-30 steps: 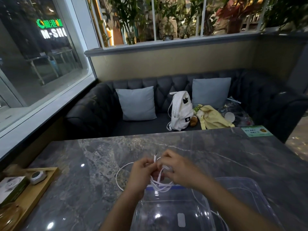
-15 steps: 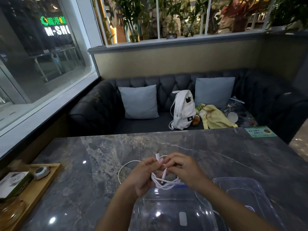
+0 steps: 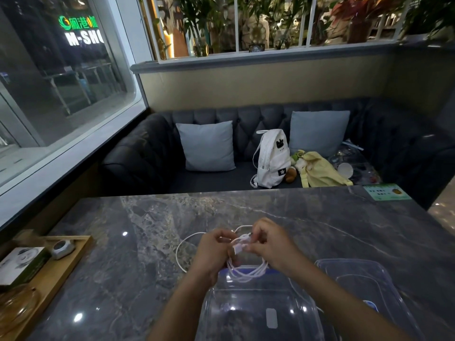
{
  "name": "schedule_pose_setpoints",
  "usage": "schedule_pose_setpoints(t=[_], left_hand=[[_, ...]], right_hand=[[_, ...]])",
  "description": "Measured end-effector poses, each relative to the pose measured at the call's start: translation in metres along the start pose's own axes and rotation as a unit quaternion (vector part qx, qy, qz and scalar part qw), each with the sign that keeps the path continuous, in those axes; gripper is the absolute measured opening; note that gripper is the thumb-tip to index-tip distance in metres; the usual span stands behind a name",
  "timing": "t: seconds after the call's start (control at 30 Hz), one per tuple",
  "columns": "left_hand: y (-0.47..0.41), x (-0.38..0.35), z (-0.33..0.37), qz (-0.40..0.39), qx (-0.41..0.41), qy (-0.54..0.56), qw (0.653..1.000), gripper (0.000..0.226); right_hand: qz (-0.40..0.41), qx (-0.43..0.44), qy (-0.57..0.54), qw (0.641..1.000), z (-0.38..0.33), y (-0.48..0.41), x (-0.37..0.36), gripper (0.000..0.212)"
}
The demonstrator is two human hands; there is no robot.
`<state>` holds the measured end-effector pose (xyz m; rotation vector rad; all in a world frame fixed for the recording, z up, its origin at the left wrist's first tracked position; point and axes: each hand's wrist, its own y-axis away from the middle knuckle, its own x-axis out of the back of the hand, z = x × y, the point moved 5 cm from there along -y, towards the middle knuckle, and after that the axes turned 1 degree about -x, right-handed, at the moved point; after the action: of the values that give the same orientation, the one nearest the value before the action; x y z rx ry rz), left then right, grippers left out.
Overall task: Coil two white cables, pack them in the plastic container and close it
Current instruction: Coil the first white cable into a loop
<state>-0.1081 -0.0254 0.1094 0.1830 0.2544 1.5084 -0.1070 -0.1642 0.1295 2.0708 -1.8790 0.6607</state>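
The coiling step was in hand: the left hand (image 3: 213, 252) pinched a bundle of loops of a white cable (image 3: 246, 274) just above the far rim of the clear plastic container (image 3: 258, 313), its grip closed narrow round the gathered strands, while the right hand (image 3: 273, 244) held the plug end of the same cable between thumb and fingertips, close against the left. One loose loop of white cable (image 3: 183, 249) lay on the grey marble desk (image 3: 147, 279) just left of the hands (whether it was the tail of the held cable or the second cable could not be told). The container stood open near the desk's front edge, and its lid (image 3: 364, 284) lay flat just to the right of it, touching or nearly so. Judging from this, the task was in its early half: nothing was clearly packed yet. The next move called for tucking the plug end through or round the loops so the coil would not spring apart, then lowering it into the container without letting the strands slacken.
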Motion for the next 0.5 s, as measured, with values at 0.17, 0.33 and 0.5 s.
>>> schedule_pose_setpoints(t=[0.17, 0.33, 0.5], left_hand=[[0.0018, 0.0009, -0.0028, -0.081, -0.058, 0.001, 0.995, 0.02], [0.0057, 0.0015, -0.0049, -0.076, -0.088, -0.033, 0.993, 0.011], [0.0041, 0.0081, -0.0083, -0.008, -0.022, 0.037, 0.999, 0.008]], right_hand=[[0.019, -0.038, -0.02, 0.999, 0.0067, -0.0013, 0.0015, 0.036], [0.001, -0.022, -0.042, 0.999, 0.0035, 0.0029, 0.0026, 0.04], [-0.003, 0.033, -0.02, 0.999, -0.002, 0.0037, 0.0015, 0.02]])
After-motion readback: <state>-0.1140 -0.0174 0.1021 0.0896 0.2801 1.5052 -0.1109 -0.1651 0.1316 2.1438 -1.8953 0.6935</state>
